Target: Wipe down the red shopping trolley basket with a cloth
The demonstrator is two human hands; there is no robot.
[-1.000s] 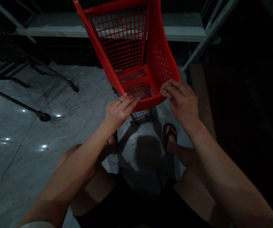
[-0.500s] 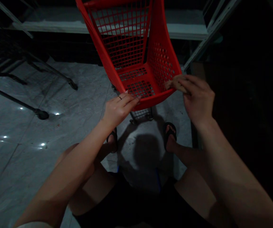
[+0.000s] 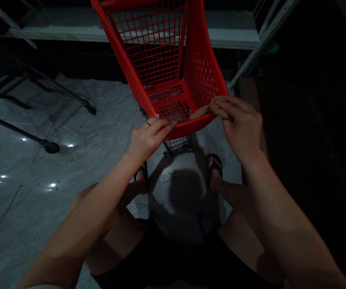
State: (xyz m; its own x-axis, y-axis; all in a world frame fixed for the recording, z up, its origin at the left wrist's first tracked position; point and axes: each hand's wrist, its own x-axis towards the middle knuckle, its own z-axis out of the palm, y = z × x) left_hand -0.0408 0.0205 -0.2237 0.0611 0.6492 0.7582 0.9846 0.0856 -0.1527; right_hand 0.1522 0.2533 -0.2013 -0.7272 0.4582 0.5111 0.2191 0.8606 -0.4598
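Near the 2 sandals [image 3: 213,168], the left hand [image 3: 147,140] rests on the front rim of the red cart basket [image 3: 203,76], its fingers [image 3: 163,127] extended and not gripping. The right hand [image 3: 241,126] pinches a tan scrap [image 3: 203,111] at that rim, by the basket's right corner. The cart's wire base [image 3: 177,143] sits below. A slack pinch could drop the scrap into the basket, and pressing on the rim could tip the cart toward the far shelf [image 3: 130,34]
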